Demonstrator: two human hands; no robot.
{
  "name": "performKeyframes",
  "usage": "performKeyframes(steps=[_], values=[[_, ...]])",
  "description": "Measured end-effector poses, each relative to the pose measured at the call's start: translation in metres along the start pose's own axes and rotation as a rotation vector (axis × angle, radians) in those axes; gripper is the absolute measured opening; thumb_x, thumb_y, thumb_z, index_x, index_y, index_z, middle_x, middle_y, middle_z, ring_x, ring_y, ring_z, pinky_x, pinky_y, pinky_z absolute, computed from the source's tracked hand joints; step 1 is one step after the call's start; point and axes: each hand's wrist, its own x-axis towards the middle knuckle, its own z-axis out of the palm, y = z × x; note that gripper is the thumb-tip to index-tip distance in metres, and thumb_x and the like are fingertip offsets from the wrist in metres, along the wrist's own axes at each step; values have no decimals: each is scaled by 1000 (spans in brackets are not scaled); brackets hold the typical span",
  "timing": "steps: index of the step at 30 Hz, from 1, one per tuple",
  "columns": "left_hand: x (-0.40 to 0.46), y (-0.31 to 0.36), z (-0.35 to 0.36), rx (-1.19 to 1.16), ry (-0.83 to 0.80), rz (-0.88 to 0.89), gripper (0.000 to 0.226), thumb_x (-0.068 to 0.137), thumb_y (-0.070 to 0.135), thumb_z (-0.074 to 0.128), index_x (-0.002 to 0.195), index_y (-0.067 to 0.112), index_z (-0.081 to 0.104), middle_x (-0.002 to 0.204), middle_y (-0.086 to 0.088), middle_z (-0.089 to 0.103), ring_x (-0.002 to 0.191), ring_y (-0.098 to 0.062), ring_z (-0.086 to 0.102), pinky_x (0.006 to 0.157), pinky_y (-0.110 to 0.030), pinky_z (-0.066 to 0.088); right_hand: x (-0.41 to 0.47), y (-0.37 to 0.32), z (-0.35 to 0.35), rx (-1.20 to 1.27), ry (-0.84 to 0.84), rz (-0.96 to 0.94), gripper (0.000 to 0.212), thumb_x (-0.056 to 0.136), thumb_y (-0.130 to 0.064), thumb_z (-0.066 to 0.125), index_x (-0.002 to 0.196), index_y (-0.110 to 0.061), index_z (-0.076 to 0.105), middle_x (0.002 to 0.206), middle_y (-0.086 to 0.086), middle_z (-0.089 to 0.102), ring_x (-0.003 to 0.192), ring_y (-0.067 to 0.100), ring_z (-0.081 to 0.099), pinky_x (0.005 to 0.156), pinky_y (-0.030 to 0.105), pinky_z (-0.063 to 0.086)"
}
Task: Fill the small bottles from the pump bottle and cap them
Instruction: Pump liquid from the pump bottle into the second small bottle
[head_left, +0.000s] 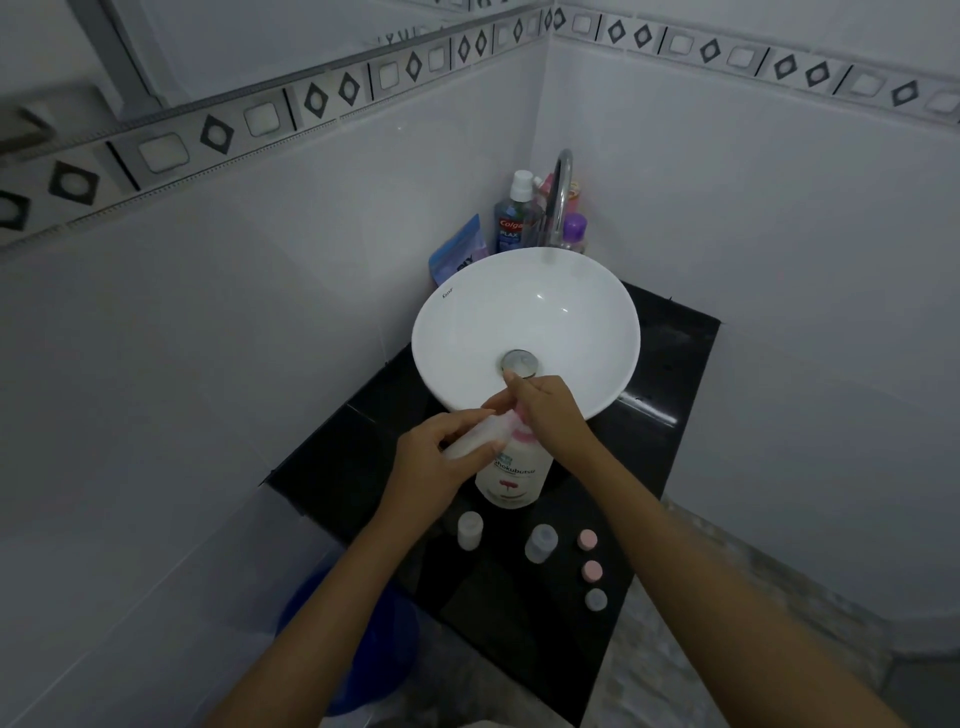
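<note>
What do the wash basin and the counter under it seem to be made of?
Wash basin: probably glazed ceramic, being white, smooth and glossy with small bright highlights. Counter: looks like polished black stone or tile, mirror-like with visible seams; which one, I cannot tell.

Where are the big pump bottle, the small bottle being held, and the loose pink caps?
Pump bottle (511, 475): head view, on its white labelled body.
Small bottle (475, 439): head view, on its clear side, in the left hand.
Pink caps (587, 539): head view, on the farther cap's top.

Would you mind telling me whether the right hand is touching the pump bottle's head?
Touching. The head view shows the right hand pressed over the pink pump head of the pump bottle, with no gap visible, while the left hand holds a small bottle at the nozzle.
</note>
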Motion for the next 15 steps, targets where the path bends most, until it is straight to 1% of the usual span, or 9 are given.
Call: performKeyframes(steps=[2,4,6,8,11,15], values=[[0,0,-2,14,12,3,33,78,23,77,109,27,68,106,8,70,98,-3,64,78,-17,53,0,-5,-1,-2,9,3,46,97,-30,43,66,-19,75,74,0,71,77,13,61,72,21,43],[-1,-1,-3,25,41,12,36,77,20,77,112,22,69,107,4,69,100,-7,63,80,-22,54,0,-9,-1,10,12,13,47,97,-30,43,64,-20,74,69,-6,70,71,4,60,68,17,39],[-1,-2,-3,41,56,23,39,77,19,77,114,18,68,109,2,68,101,-11,62,82,-25,54,0,-11,-2,5,16,20,48,97,-30,44,60,-22,73,62,-13,69,64,-3,60,67,16,37],[-1,-3,-2,55,59,25,40,76,19,78,115,18,67,107,3,68,100,-11,62,82,-27,54,0,-11,-3,6,12,12,48,97,-30,44,59,-23,73,56,-16,68,58,-9,59,68,17,38],[-2,-4,-2,71,63,25,40,75,19,79,114,20,67,105,4,68,98,-10,62,79,-24,52,1,-11,-4,10,-5,3,47,97,-29,43,62,-21,73,56,-16,68,58,-9,59,67,15,39],[-4,-6,-3,132,94,33,43,74,22,80,114,20,65,103,9,68,95,-3,61,74,-17,48,2,-11,-4,53,-14,0,45,98,-26,43,69,-10,74,56,-11,70,57,-6,61,60,4,43]])
